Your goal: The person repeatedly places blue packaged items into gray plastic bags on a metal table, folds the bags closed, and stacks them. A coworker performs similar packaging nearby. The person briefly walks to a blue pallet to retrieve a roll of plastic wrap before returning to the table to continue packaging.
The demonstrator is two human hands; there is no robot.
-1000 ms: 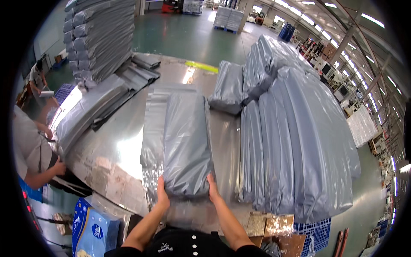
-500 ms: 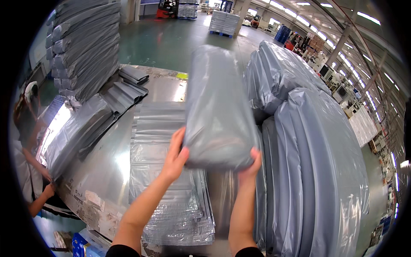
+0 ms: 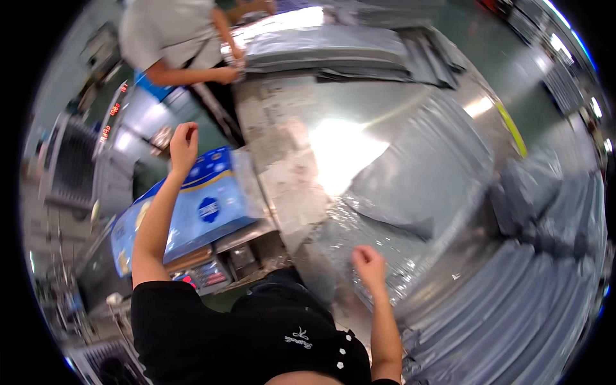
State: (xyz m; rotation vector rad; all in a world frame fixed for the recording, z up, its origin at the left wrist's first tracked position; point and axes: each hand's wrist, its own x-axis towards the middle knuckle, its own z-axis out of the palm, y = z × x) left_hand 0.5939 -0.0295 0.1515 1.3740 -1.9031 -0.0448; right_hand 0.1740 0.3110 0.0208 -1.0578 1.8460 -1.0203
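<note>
My left hand [image 3: 184, 146] is raised at the left, above the edge of a blue plastic package [image 3: 208, 208]. Its fingers are loosely bent, slightly apart, with nothing visible in them. My right hand [image 3: 370, 264] is over the lower part of a pile of flat grey plastic bags [image 3: 436, 154]. Its fingers are curled in and nothing shows in them; motion blur softens the detail. The bags lie on a worn metal table [image 3: 282, 147], and the upper ones are skewed over the shiny ones beneath.
Bulky grey wrapped bundles [image 3: 500, 314] stand along the right. Across the table a person in a light shirt [image 3: 170, 32] handles a long grey bundle [image 3: 327, 48]. Below the blue package is a small device with keys and a red display [image 3: 208, 276]. A grey machine [image 3: 70, 163] stands far left.
My view has swung left and down. The grey wrapped bundle is out of both hands. My left hand has moved over to the blue package, and my right hand is over the bags.
</note>
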